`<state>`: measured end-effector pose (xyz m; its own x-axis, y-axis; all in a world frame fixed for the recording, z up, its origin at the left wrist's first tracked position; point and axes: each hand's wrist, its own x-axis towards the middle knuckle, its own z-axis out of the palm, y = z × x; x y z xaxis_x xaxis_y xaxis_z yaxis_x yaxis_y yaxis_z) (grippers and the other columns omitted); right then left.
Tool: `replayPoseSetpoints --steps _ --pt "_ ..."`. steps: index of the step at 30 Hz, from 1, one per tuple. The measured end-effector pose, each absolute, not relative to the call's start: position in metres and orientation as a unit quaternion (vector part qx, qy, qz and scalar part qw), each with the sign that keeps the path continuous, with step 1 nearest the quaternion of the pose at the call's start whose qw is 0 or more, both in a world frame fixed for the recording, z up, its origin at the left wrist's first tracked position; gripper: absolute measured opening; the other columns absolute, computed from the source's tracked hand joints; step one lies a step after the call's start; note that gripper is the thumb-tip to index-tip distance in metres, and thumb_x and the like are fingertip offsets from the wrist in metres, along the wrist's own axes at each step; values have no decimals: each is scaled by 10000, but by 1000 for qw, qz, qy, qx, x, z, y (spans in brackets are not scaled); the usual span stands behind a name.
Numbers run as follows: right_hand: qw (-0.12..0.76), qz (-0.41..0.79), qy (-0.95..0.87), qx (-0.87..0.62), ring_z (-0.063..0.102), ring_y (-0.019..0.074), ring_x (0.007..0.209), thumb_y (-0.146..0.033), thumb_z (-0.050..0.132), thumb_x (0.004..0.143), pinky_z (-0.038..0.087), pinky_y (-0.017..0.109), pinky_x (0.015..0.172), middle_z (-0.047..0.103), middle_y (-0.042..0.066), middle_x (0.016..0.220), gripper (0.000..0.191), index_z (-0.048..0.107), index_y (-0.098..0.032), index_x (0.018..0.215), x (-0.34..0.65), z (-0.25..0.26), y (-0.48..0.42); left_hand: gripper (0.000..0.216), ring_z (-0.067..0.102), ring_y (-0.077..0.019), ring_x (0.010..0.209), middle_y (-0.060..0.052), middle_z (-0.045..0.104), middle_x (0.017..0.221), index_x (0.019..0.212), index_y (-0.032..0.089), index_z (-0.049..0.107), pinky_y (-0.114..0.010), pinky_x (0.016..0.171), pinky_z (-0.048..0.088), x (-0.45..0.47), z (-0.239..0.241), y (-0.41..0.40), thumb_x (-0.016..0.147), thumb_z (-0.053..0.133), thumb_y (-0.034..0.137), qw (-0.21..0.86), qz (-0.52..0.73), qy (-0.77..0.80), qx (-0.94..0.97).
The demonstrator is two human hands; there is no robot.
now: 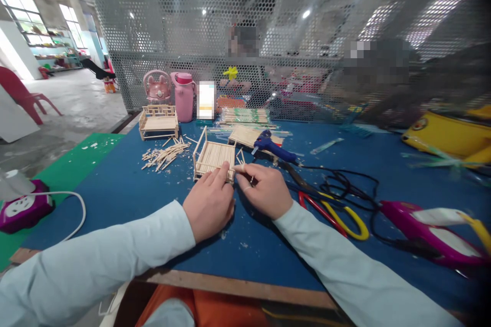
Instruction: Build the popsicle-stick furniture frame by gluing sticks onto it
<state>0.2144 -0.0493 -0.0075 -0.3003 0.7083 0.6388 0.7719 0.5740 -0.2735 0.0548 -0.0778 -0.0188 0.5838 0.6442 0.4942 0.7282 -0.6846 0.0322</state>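
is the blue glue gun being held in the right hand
No, the blue glue gun lies beyond the right hand, whose fingers are at the near right corner of the small stick frame.

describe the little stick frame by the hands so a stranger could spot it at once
Start at the blue tabletop, then find the person's left hand and right hand meeting near its middle. The pale stick frame sits at their fingertips; unlike the similar stick bench farther back, it has a hand on it.
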Motion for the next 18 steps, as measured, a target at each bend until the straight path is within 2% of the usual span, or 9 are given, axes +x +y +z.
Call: replayPoseSetpoints --steps 7,12,18 --pt "382 -37 -794 -471 632 162 641 -150 485 718 484 262 604 717 43 816 268 694 -190 881 216 -9 -49 162 486 -329 1190 -283 414 1340 832 79 592 -441 967 417 55 -19 -78 804 493 204 103 -232 -389 -885" --pt "394 -42 -773 -495 606 156 595 -137 474 715 469 256 573 678 17 679 308 671 -183 947 217 -7 -48 149 483 -322 1192 -286 411 1339 823 89 581 -443 972 409 55 -21 -78 805 497 211 112 -239 -387 -883" --pt "411 -38 -781 -469 590 139 592 -172 511 751 465 246 597 676 30 713 180 679 -179 814 215 -4 -49 141 474 -334 1199 -293 405 1340 814 85 583 -449 970 410 56 -23 -77 800 503 200 109 -246 -382 -884"
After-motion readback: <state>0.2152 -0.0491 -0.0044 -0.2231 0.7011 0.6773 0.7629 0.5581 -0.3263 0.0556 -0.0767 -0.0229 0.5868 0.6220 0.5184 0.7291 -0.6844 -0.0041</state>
